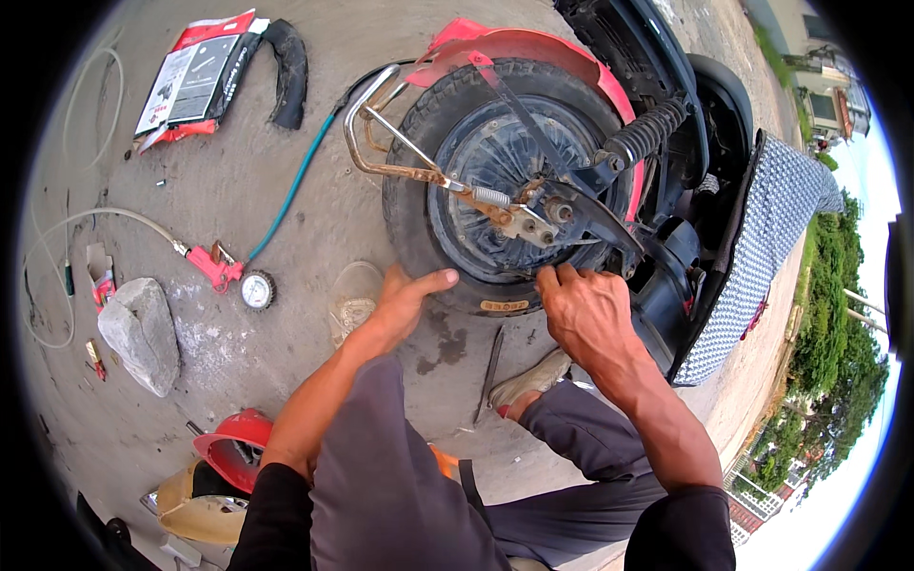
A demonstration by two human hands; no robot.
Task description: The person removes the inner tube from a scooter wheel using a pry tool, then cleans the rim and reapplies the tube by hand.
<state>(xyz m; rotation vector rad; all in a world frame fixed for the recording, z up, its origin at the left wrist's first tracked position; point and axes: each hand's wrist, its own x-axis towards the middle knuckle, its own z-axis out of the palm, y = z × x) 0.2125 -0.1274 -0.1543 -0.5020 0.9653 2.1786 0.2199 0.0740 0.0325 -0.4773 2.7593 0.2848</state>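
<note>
The rear wheel of a scooter faces me, its black tire (407, 224) worn and dusty around a dark rim and hub (476, 157). My left hand (398, 306) grips the tire's near left edge, thumb on the sidewall and the other fingers mostly hidden. At the near right of the wheel, the curled fingers of my right hand (587, 309) are pressed together by the rim. What they pinch is hidden. A rusty kickstand (400, 152) and its spring (490, 197) cross the wheel. A red fender (533, 46) curves over the far side.
Left of the wheel lies a red tire inflator with a gauge (258, 289), joined to a teal hose (295, 186). A grey stone (140, 335), a red helmet (238, 443) and a printed bag (198, 81) are farther left. A metal bar (489, 374) lies near my shoe (529, 379).
</note>
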